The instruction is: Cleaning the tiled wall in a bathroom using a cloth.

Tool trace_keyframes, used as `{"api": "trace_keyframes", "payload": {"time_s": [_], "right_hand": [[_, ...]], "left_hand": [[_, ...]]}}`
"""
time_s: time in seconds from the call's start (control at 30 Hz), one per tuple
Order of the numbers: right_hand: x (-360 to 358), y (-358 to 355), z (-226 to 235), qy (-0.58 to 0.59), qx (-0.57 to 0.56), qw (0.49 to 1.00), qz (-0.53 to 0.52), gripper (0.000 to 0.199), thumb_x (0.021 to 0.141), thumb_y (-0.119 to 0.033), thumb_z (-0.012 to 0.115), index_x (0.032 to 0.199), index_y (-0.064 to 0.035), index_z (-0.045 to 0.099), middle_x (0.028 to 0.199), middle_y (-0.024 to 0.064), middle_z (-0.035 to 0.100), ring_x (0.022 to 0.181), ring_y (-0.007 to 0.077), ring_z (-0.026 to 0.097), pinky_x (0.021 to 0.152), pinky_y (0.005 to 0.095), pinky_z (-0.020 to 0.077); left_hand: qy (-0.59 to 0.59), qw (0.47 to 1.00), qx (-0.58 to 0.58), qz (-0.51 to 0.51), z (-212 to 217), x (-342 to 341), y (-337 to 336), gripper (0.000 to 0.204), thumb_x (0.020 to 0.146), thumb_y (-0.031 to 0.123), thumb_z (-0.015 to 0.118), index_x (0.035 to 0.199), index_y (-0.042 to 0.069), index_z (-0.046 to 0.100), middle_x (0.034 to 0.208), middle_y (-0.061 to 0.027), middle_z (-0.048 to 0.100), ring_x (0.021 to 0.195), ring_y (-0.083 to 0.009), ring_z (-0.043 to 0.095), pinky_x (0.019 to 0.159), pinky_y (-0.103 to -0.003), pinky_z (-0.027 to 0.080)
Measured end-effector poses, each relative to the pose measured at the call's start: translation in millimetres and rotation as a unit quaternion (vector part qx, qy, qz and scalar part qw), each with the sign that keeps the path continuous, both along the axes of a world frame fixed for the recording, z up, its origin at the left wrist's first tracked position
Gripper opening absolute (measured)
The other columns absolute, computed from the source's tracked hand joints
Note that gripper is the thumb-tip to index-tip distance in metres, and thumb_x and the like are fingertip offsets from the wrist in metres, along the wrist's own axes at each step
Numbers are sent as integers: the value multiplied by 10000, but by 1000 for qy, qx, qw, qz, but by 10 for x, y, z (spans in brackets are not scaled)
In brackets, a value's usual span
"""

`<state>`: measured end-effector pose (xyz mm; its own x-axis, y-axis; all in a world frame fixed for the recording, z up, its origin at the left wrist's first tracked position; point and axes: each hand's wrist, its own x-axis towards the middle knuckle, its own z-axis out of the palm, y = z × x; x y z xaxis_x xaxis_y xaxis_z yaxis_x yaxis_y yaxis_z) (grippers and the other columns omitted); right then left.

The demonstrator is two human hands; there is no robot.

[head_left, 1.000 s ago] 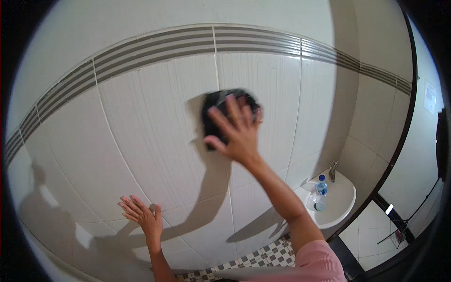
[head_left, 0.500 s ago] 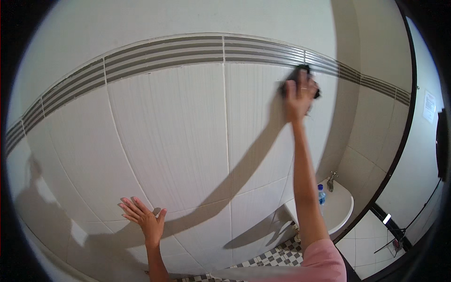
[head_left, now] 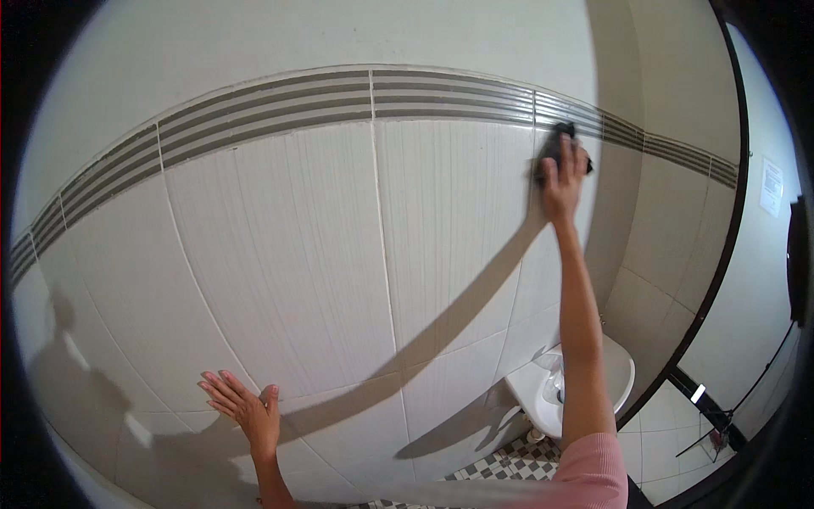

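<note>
High on the right of the tiled wall (head_left: pixel 297 254), my right hand (head_left: pixel 563 191) presses a crumpled black cloth (head_left: pixel 554 151) against the white tile, just under the grey striped border (head_left: pixel 454 105). The fingers lie over the cloth and the arm is stretched far up. My left hand (head_left: pixel 246 413) is low on the left, its fingers spread and holding nothing. Its palm faces the wall; whether it touches the tile I cannot tell.
Below my right arm a white washbasin (head_left: pixel 621 373) is fixed to the wall, partly hidden by the arm. A dark door frame (head_left: pixel 721 280) stands at the right, with a paper sheet (head_left: pixel 772 187) beyond it. The floor has small checkered tiles (head_left: pixel 509 462).
My right hand has slid the black cloth to the right along the wall. The view has shifted slightly right, and my right arm now hides the bottle at the basin.
</note>
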<state>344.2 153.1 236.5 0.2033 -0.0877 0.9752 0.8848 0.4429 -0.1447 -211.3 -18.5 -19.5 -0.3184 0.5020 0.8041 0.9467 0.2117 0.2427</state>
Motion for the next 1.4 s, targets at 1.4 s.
{"api": "trace_keyframes", "payload": {"time_s": [1.4], "right_hand": [[-3265, -813, -57, -32, -29, 998, 34, 637, 804, -475, 605, 1369, -270, 392, 1496, 154, 158, 1366, 421, 71, 1007, 647, 115]], "left_hand": [[-2, 998, -50, -35, -3, -98, -16, 987, 840, 596, 464, 1424, -4, -58, 1463, -254, -163, 1332, -421, -214, 1021, -594, -142]]}}
